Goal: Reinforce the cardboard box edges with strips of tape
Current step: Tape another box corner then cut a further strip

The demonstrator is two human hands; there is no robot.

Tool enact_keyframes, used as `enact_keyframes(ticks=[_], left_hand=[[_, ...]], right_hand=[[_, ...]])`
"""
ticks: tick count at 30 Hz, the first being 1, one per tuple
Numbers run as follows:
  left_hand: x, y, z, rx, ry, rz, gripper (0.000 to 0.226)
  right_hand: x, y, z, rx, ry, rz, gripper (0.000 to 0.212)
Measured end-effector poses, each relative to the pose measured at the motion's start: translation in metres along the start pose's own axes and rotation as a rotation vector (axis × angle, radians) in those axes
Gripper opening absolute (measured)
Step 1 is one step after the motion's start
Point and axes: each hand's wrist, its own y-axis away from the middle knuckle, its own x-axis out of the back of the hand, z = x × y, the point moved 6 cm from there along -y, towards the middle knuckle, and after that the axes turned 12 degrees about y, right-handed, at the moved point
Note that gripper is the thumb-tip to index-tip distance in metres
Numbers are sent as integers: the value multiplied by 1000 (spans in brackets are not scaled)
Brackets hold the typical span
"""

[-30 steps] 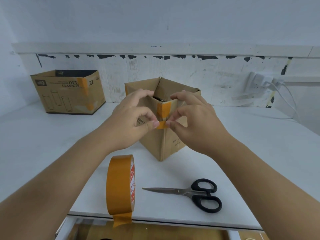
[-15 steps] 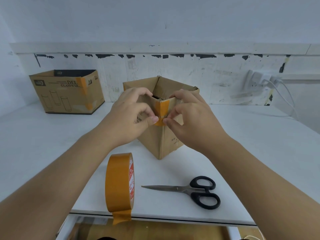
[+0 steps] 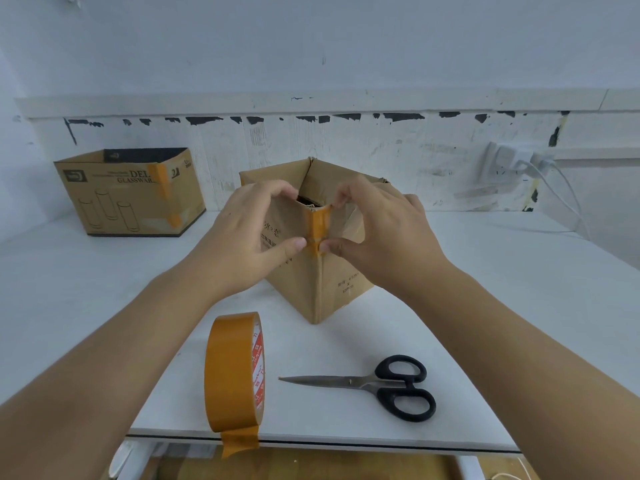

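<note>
We saw the cardboard box (image 3: 304,271) standing open-topped mid-tabletop (image 3: 502,306), one corner facing us. An orange tape strip (image 3: 318,230) ran down the top of that near corner. Our left hand (image 3: 249,237) curled around the left wall, thumb at the strip's lower end; our right hand (image 3: 377,233) gripped the right wall, thumb opposite. Tape roll (image 3: 235,372) stood on edge near the front, scissors (image 3: 377,386) lay right of it. A second box (image 3: 131,195) sat far left.
</note>
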Motion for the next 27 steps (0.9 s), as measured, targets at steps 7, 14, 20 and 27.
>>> enact_keyframes(ticks=[7, 14, 20, 27], left_hand=[[-3, -8, 5, -66, -118, 7, 67], [-4, -8, 2, -64, -89, 8, 61], [-7, -8, 0, -61, -78, 17, 61], [-4, -6, -3, -81, -94, -17, 59]], right_hand=[[-3, -2, 0, 32, 77, -20, 44], [-3, -1, 0, 39, 68, -25, 44], [-6, 0, -1, 22, 59, -18, 45], [-5, 4, -3, 44, 107, -47, 54]])
